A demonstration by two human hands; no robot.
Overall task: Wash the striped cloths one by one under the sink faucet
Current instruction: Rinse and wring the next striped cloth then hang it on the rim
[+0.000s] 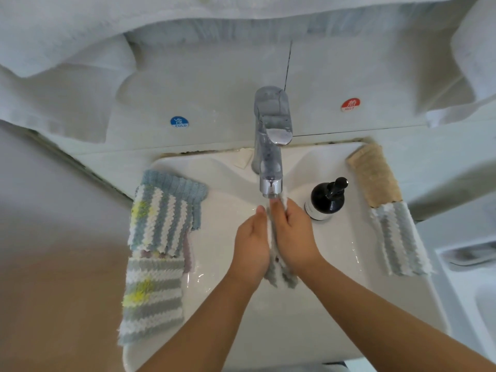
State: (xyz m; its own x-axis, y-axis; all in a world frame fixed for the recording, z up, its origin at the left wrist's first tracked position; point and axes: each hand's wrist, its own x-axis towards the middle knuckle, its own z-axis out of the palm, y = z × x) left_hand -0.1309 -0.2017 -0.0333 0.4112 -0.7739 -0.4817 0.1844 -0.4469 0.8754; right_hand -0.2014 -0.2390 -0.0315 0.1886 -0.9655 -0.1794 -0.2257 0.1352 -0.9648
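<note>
A grey-and-white striped cloth (280,275) hangs squeezed between my palms, right under the spout of the chrome faucet (271,146). My left hand (251,245) presses it from the left and my right hand (294,234) from the right, fingers pointing up at the spout. A stack of blue, grey and white striped cloths (161,218) lies on the left rim of the white sink (346,248). Another grey striped cloth (150,299) hangs off the front left rim. On the right rim lie a beige cloth (374,175) and a grey striped one (397,240).
A black pump soap bottle (326,200) stands just right of the faucet, close to my right hand. Blue cold (179,122) and red hot (350,104) stickers mark the wall behind. White towels (53,84) hang above. A second basin edge (472,264) shows at far right.
</note>
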